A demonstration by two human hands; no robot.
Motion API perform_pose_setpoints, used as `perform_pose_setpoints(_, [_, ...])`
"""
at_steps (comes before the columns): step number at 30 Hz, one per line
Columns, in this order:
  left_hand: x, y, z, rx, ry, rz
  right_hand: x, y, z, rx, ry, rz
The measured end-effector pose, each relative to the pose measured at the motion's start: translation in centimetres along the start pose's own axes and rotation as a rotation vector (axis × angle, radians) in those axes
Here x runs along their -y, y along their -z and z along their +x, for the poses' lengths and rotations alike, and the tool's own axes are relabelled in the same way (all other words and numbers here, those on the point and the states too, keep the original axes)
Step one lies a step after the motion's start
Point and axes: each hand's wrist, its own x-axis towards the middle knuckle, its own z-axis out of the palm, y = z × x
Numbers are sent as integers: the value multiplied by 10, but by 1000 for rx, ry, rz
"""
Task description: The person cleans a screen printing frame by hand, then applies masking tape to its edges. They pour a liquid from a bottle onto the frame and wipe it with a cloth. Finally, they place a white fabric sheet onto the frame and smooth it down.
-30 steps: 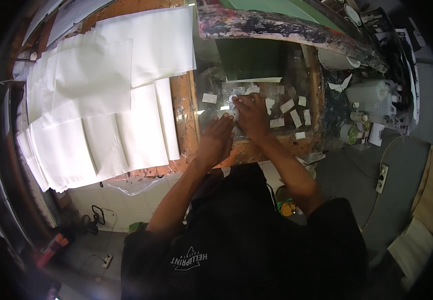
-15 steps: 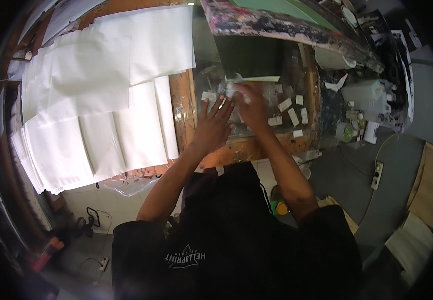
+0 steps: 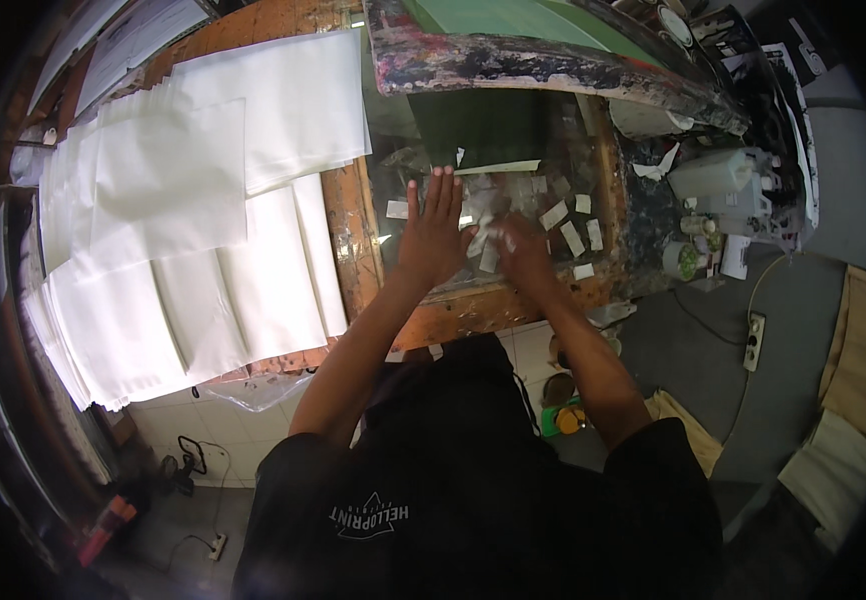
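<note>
My left hand [image 3: 435, 235] lies flat with its fingers stretched out on the glass panel [image 3: 403, 130], which is set in the wooden table. Beside it, my right hand [image 3: 523, 252] is smeared by motion, with its fingers bent round a crumpled white wad [image 3: 490, 222], cloth or tissue. The wad touches or nearly touches the glass. Several small white pieces [image 3: 553, 215] of tape or paper are scattered on the panel around the right hand. A pale strip [image 3: 501, 167] lies just beyond both hands, along the edge of a dark area.
Over the far side of the glass, a paint-stained screen frame [image 3: 543, 62] with green mesh is raised. Overlapping white sheets [image 3: 193, 200] cover the table's left side. Translucent jugs [image 3: 713, 180] and a green-spotted jar [image 3: 680, 262] stand at the right. A power strip [image 3: 755, 342] hangs lower right.
My right hand has drawn back toward me and slightly right with the white wad. My left hand has shifted a little, its fingers now pointing straight ahead. The whole view has tilted slightly.
</note>
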Motion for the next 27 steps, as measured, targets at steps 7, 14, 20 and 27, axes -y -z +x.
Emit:
perform_pose_setpoints(7, [-3,-4,-33,128,-73,103,22,-20,125,-347,306,-49])
perform_pose_setpoints(14, [-19,16,-27,263,40,-154,-65,-22,217,-197,-102,-68])
perform_pose_setpoints(20, [-18,-10,-13,122,124,59,42,-71,180,-27,499,-377])
perform_pose_setpoints(27, [-26,-4,-38,-18,107,-3,-66,-66,285,18,434,105])
